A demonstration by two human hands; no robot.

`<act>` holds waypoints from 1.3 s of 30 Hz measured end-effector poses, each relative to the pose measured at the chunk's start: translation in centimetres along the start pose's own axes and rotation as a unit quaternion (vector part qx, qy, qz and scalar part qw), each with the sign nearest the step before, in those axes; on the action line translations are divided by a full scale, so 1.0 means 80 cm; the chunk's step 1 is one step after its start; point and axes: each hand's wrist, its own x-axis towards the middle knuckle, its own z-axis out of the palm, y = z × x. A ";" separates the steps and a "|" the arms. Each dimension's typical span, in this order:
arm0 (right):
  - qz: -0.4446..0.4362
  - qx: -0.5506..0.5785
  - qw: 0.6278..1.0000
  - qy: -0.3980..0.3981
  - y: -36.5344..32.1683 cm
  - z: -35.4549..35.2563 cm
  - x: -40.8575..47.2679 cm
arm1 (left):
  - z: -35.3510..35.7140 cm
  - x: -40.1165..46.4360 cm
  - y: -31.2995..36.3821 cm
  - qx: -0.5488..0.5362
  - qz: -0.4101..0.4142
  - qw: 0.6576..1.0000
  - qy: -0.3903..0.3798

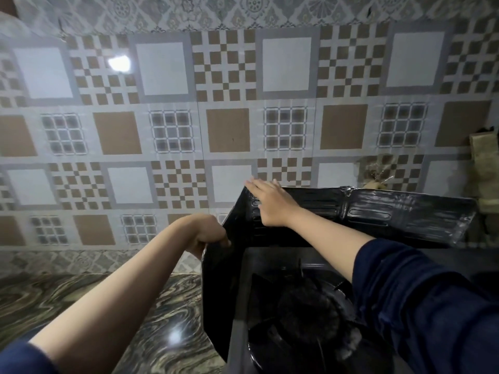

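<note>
A glossy black splash guard (405, 214) stands folded around the back and left side of a black gas stove (305, 306). My left hand (208, 233) grips the top edge of the guard's left panel, fingers curled over it. My right hand (270, 203) lies flat with straight fingers against the inside of the back panel near its upper left corner. The stove's burner and pan support show below my right forearm.
A tiled wall (229, 130) with brown and grey squares rises right behind the guard. A swirled marble countertop (81, 300) spreads to the left of the stove. Some beige items (483, 168) stand at the far right against the wall.
</note>
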 end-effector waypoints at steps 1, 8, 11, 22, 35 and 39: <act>-0.020 -0.013 1.000 -0.014 -0.009 -0.002 0.005 | 0.001 -0.003 -0.002 0.012 0.009 1.000 0.010; -0.002 -0.034 0.993 -0.115 -0.045 -0.008 0.013 | 0.005 -0.006 -0.013 -0.005 0.045 0.999 0.011; 0.025 -0.008 0.991 -0.134 -0.052 -0.015 0.011 | 0.004 0.009 -0.017 -0.058 0.043 0.997 0.004; 0.018 -0.031 0.988 -0.148 -0.054 -0.028 0.019 | 0.008 -0.014 -0.009 -0.143 0.012 0.990 -0.015; 0.025 -0.039 0.988 -0.147 -0.067 -0.031 0.008 | 0.001 -0.039 -0.019 -0.046 0.011 0.999 0.011; 0.033 -0.037 0.991 -0.127 -0.069 -0.039 0.001 | 0.000 -0.056 -0.013 -0.035 0.035 0.998 0.048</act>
